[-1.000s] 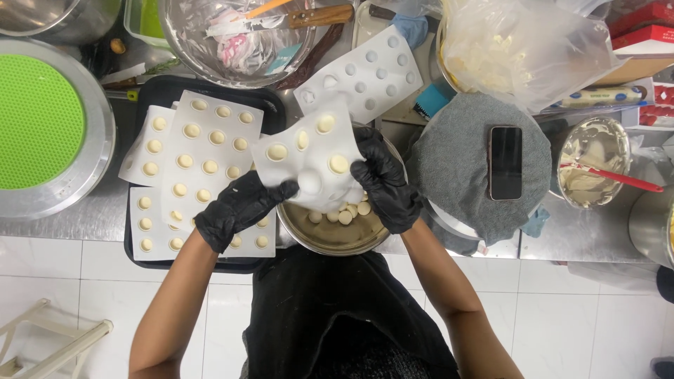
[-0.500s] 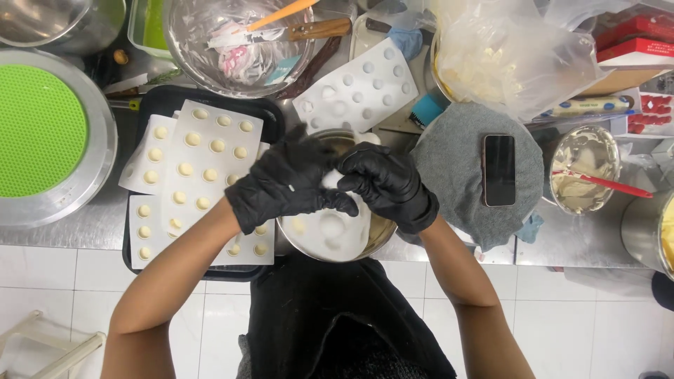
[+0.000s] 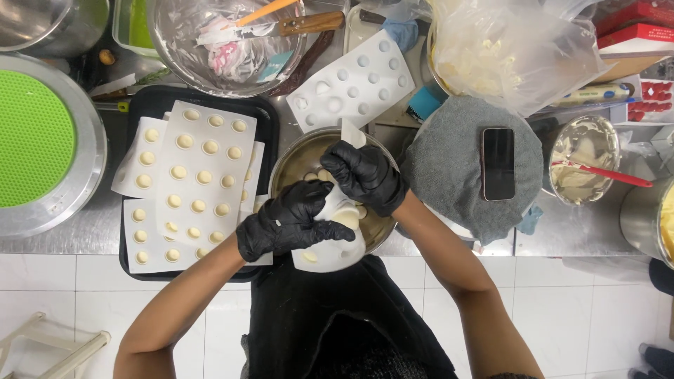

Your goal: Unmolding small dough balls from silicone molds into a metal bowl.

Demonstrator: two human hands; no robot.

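On a steel worktop (image 3: pixel 49 238), filled moulds (image 3: pixel 200 175) are stacked on a black tray (image 3: pixel 268 126); beside them, a white silicone mould (image 3: pixel 330 242) is gripped and bent over a metal bowl (image 3: pixel 291 158) by the gloved left hand (image 3: pixel 291 221) and right hand (image 3: pixel 365 175).

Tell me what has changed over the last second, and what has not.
The white silicone mould, held flat and open above the steel bowl a second ago, is now bent and squeezed down over it. The left hand and right hand, both in black gloves, have closed in together on it. The filled moulds on the black tray, the empty mould and the phone have stayed put.
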